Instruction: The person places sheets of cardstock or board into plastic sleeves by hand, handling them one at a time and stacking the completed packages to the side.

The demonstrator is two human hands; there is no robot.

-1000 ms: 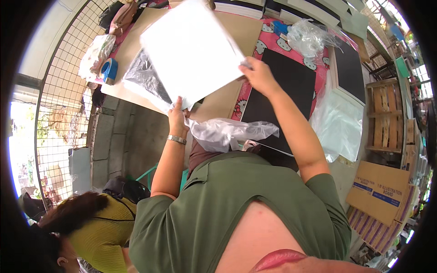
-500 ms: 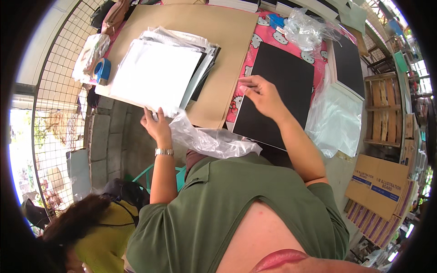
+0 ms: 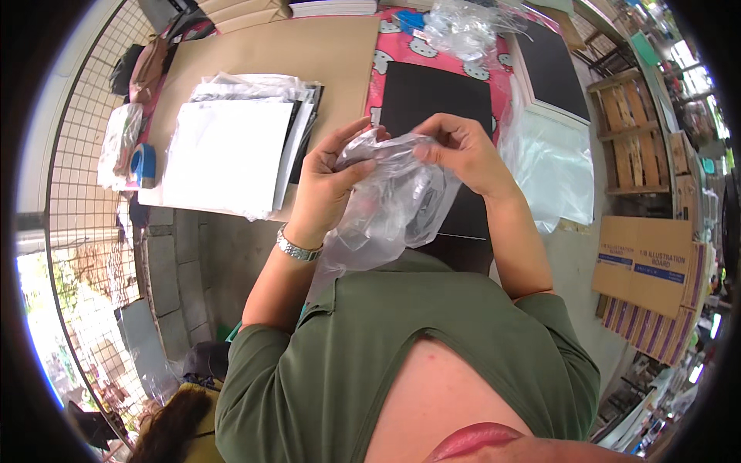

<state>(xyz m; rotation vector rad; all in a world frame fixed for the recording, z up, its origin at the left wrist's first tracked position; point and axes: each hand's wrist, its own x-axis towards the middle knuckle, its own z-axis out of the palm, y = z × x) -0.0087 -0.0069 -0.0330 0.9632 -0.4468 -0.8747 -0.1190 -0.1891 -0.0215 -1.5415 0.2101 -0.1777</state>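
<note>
A crumpled clear plastic bag [image 3: 394, 204] hangs in front of me, its upper edge gathered between both hands. My left hand [image 3: 336, 174], with a metal-band watch at the wrist, is closed on the left part of that edge. Thumb against fingers, my right hand [image 3: 463, 150] pinches the right part. Behind the bag lies a black board [image 3: 436, 96], partly covered by the bag and my right hand. To the left of my hands rests a stack of white sheets [image 3: 228, 154] with dark and plastic-covered sheets under it.
Brown board [image 3: 332, 58] lies beneath the stack, over a pink patterned cover [image 3: 394, 50]. At the left edge stands a blue tape roll [image 3: 143, 164]. Plastic sleeves [image 3: 552, 170] and a black-topped stack [image 3: 552, 73] lie right. A person [image 3: 177, 424] is at lower left.
My left hand has left the stack's near edge and moved right, lifting the plastic bag. My right hand has come off the black board area and now grips the bag too.
</note>
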